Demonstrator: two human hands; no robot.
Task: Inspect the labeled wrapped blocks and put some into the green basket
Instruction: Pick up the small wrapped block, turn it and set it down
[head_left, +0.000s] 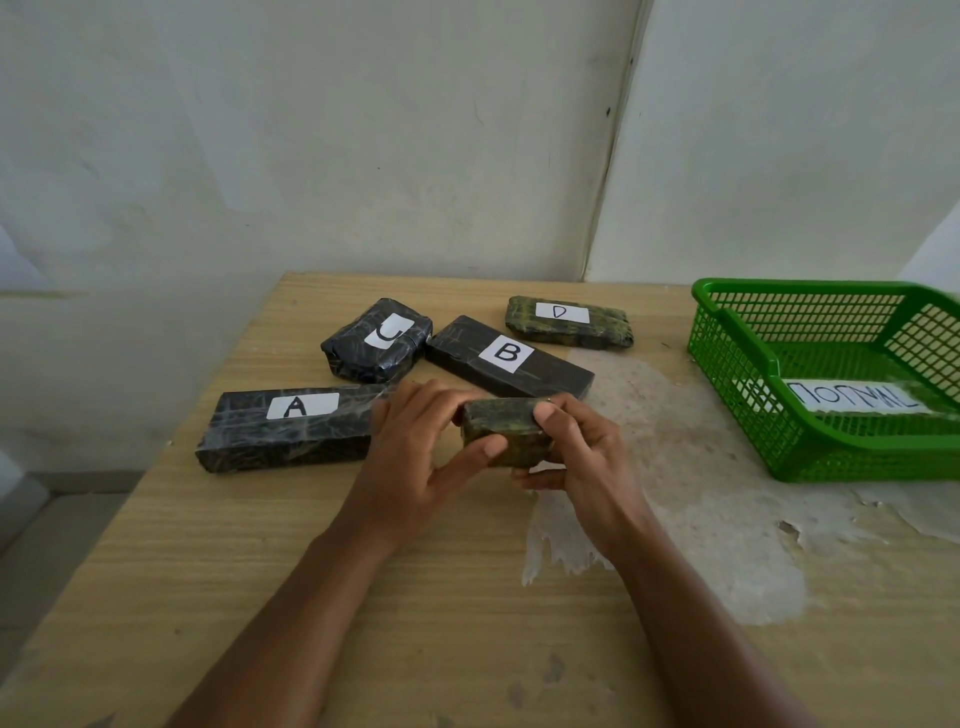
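Both hands, left hand (415, 447) and right hand (582, 457), clamp a small wrapped block (506, 434) above the table (363, 571), left of the green basket (737, 364).

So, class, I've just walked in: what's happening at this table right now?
A person holds a small wrapped block up in both hands, left hand and right hand, turning it over to inspect it; no label shows on it. Blocks A, B, C and D lie on the wooden table. The green basket at the right holds only a paper label.
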